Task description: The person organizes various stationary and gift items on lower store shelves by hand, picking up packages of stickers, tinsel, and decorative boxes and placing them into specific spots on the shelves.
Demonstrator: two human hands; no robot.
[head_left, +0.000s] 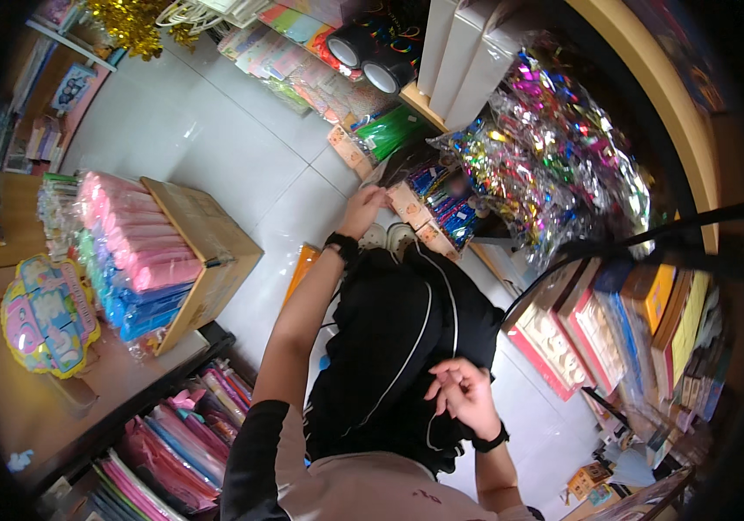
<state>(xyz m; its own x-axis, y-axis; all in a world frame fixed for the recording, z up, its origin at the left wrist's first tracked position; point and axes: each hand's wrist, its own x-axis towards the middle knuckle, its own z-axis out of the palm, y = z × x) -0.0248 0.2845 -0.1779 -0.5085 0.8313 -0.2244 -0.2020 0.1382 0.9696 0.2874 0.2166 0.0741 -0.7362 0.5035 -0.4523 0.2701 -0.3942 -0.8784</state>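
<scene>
My left hand (363,211) reaches down beyond my knees, its fingertips at the edge of a small peach box with printed pictures (409,203); whether they grip it or the clear plastic beside it I cannot tell. Similar boxes stand in a row on the floor, holding packets of shiny blue strips (455,218). A bright green packet (387,133) lies just beyond. My right hand (465,393) hovers over my right thigh, fingers loosely curled and holding nothing visible. Dark bands circle both wrists. My light shoes (402,237) are close to the boxes.
Multicoloured foil tinsel in clear plastic (541,150) bulges at the upper right. A cardboard box (216,244) with wrapped pink and blue packs stands left. Stacked boxed goods (596,332) are at right, folded coloured sheets (176,449) lower left. Black rolls (372,62) lie ahead on a shelf.
</scene>
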